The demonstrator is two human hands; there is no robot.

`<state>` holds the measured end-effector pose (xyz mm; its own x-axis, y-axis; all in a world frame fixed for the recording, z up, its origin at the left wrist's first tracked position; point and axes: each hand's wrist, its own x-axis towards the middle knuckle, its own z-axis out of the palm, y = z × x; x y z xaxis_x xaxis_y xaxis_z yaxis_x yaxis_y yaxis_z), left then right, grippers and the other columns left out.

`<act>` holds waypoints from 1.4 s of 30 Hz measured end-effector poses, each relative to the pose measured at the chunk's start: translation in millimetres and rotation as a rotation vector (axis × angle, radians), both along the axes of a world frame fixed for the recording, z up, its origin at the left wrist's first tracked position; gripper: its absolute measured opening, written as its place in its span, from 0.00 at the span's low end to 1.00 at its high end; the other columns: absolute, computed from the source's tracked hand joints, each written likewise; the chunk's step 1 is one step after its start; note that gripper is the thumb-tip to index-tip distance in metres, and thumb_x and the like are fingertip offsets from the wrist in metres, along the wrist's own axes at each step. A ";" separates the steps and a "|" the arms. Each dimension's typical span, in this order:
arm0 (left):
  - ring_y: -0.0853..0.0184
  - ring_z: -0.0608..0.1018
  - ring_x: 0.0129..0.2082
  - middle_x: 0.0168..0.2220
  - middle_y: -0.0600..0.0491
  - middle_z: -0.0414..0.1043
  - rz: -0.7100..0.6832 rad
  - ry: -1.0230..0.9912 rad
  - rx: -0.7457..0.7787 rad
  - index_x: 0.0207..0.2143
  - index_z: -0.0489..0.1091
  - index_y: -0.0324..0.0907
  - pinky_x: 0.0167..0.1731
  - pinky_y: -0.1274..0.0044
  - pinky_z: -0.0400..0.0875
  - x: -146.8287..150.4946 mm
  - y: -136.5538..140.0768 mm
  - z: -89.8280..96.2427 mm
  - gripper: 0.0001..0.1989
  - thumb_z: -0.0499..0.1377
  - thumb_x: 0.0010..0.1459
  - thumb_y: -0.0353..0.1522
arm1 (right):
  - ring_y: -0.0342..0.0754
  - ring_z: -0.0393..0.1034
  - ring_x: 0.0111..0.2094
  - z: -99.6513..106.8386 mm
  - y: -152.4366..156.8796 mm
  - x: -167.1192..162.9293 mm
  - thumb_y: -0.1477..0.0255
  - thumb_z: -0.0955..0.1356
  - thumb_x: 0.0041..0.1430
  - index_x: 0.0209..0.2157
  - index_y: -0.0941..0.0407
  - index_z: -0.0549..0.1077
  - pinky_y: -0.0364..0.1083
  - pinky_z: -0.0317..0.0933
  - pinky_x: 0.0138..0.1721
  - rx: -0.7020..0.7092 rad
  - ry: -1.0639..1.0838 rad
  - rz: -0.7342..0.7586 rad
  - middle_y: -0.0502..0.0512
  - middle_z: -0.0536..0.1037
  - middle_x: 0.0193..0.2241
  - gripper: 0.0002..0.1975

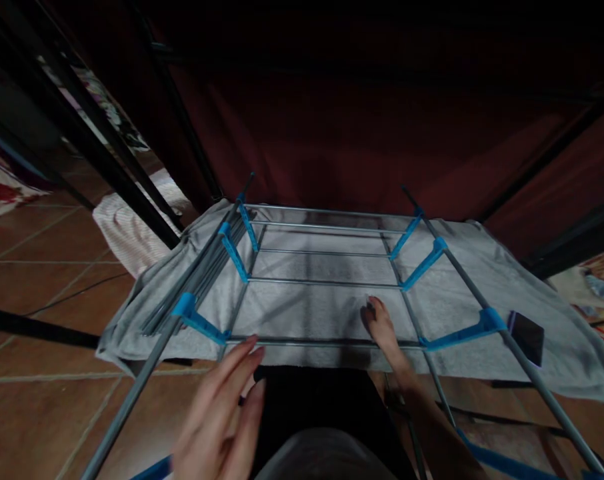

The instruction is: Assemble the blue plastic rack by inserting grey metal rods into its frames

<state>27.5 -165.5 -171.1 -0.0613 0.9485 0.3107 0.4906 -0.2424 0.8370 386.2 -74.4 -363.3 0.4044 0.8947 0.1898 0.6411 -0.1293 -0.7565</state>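
Note:
A frame of grey metal tubes with blue plastic brackets lies over a grey blanket. My left hand is raised in front, near the left end of the closest crossbar; its fingers are stretched out and slightly apart. Beyond that bar, my right hand is low over the blanket, between the crossbars. Its thumb and fingertips are pinched together, with a small pale spot at the tips that I cannot identify. A bundle of loose grey tubes lies along the left side.
The grey blanket covers a low surface. A dark phone rests on it beside the right tube. Dark posts stand at the left, and a dark red cloth hangs behind. Striped fabric lies near the tiled floor.

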 end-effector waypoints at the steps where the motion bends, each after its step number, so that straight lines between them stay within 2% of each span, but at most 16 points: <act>1: 0.53 0.72 0.57 0.55 0.57 0.72 -0.015 0.023 0.001 0.50 0.74 0.67 0.57 0.61 0.72 7.9 6.1 -10.2 0.20 0.61 0.53 0.41 | 0.59 0.65 0.59 -1.2 2.9 -1.3 0.67 0.61 0.56 0.54 0.56 0.70 0.61 0.57 0.61 0.003 0.008 0.008 0.65 0.70 0.57 0.24; 3: 0.56 0.74 0.56 0.54 0.54 0.73 -0.035 0.015 -0.031 0.49 0.75 0.59 0.58 0.63 0.69 17.8 33.0 -37.2 0.17 0.57 0.58 0.38 | 0.59 0.64 0.59 -2.6 9.5 -1.6 0.68 0.61 0.55 0.52 0.56 0.71 0.61 0.57 0.61 0.021 0.028 0.014 0.64 0.70 0.57 0.23; 7: 0.56 0.77 0.49 0.48 0.45 0.76 0.154 -0.057 -0.088 0.46 0.76 0.45 0.50 0.65 0.74 22.9 114.7 -94.5 0.16 0.55 0.57 0.34 | 0.58 0.65 0.59 -0.6 26.8 3.9 0.67 0.62 0.54 0.51 0.55 0.72 0.61 0.60 0.59 0.025 0.072 0.013 0.62 0.72 0.56 0.23; 10: 0.56 0.78 0.47 0.48 0.42 0.75 0.189 -0.094 -0.141 0.47 0.75 0.41 0.48 0.66 0.74 30.5 165.2 -117.9 0.17 0.55 0.56 0.32 | 0.59 0.68 0.56 9.5 40.5 4.2 0.66 0.62 0.54 0.50 0.56 0.73 0.61 0.62 0.57 0.010 0.086 0.026 0.64 0.73 0.54 0.22; 13: 0.58 0.78 0.46 0.48 0.44 0.76 0.118 -0.139 -0.156 0.46 0.75 0.41 0.46 0.69 0.74 40.9 193.5 -127.2 0.16 0.56 0.56 0.32 | 0.58 0.73 0.50 26.4 44.3 -8.6 0.66 0.62 0.56 0.47 0.54 0.75 0.60 0.65 0.54 0.006 0.134 0.100 0.63 0.77 0.50 0.20; 16: 0.59 0.78 0.45 0.47 0.44 0.75 0.116 -0.074 -0.152 0.45 0.75 0.41 0.46 0.70 0.74 42.3 207.0 -132.7 0.15 0.56 0.57 0.32 | 0.55 0.75 0.46 38.1 28.9 -38.0 0.64 0.62 0.59 0.45 0.50 0.77 0.56 0.68 0.51 -0.039 0.239 0.265 0.57 0.80 0.45 0.17; 20: 0.57 0.75 0.52 0.50 0.42 0.73 0.228 0.119 -0.115 0.48 0.73 0.39 0.54 0.66 0.69 37.0 229.1 -135.2 0.17 0.52 0.59 0.29 | 0.52 0.77 0.44 32.7 -3.1 -80.7 0.63 0.63 0.61 0.44 0.50 0.78 0.51 0.70 0.46 -0.147 0.354 0.483 0.54 0.82 0.42 0.15; 23: 0.55 0.71 0.58 0.55 0.38 0.69 0.229 0.273 -0.084 0.52 0.69 0.35 0.59 0.65 0.65 41.2 259.2 -132.4 0.20 0.53 0.57 0.25 | 0.50 0.76 0.44 26.2 -4.4 -88.8 0.64 0.63 0.62 0.45 0.51 0.78 0.49 0.70 0.44 -0.154 0.314 0.477 0.55 0.81 0.44 0.16; 27: 0.55 0.69 0.59 0.58 0.36 0.65 0.306 0.387 -0.162 0.54 0.66 0.32 0.58 0.68 0.65 46.4 305.2 -130.8 0.23 0.54 0.55 0.22 | 0.51 0.76 0.44 33.6 36.6 -63.0 0.65 0.61 0.62 0.44 0.53 0.78 0.50 0.68 0.46 -0.036 0.231 0.333 0.56 0.81 0.44 0.16; 30: 0.54 0.70 0.57 0.54 0.33 0.68 0.376 0.422 -0.254 0.53 0.66 0.29 0.56 0.69 0.65 39.5 332.3 -136.1 0.22 0.54 0.53 0.21 | 0.51 0.75 0.44 43.7 80.0 -42.7 0.67 0.61 0.62 0.43 0.53 0.78 0.51 0.67 0.48 0.047 0.156 0.246 0.57 0.81 0.43 0.16; 32: 0.53 0.71 0.56 0.51 0.34 0.70 0.423 0.437 -0.350 0.52 0.65 0.29 0.55 0.68 0.64 32.6 346.1 -141.6 0.22 0.56 0.53 0.22 | 0.51 0.75 0.44 47.0 108.2 -39.9 0.69 0.61 0.62 0.43 0.54 0.77 0.51 0.67 0.48 0.071 0.097 0.252 0.57 0.81 0.42 0.16; 34: 0.52 0.71 0.56 0.51 0.34 0.70 0.482 0.443 -0.454 0.52 0.64 0.29 0.54 0.67 0.65 26.9 357.8 -146.9 0.23 0.59 0.54 0.27 | 0.50 0.75 0.43 46.4 135.5 -46.7 0.72 0.60 0.62 0.43 0.55 0.77 0.50 0.67 0.48 0.069 0.026 0.299 0.57 0.81 0.42 0.16; 37: 0.48 0.71 0.55 0.51 0.32 0.69 0.547 0.436 -0.526 0.52 0.65 0.31 0.51 0.63 0.66 21.9 372.4 -152.6 0.24 0.61 0.54 0.32 | 0.48 0.73 0.47 40.0 175.9 -67.5 0.78 0.60 0.61 0.46 0.54 0.76 0.48 0.65 0.51 0.062 -0.106 0.391 0.56 0.79 0.45 0.18; 42: 0.48 0.71 0.55 0.50 0.35 0.70 0.575 0.448 -0.527 0.48 0.68 0.37 0.51 0.60 0.65 17.2 386.1 -162.7 0.15 0.59 0.56 0.29 | 0.49 0.66 0.55 25.1 233.0 -99.7 0.80 0.60 0.63 0.53 0.55 0.72 0.49 0.59 0.57 0.053 -0.358 0.492 0.59 0.75 0.53 0.20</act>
<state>44.7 220.6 -333.8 -0.5481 0.8351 -0.0469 0.7248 0.5022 0.4717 286.5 158.7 -338.3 -0.1507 0.9460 0.2872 0.8319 0.2783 -0.4802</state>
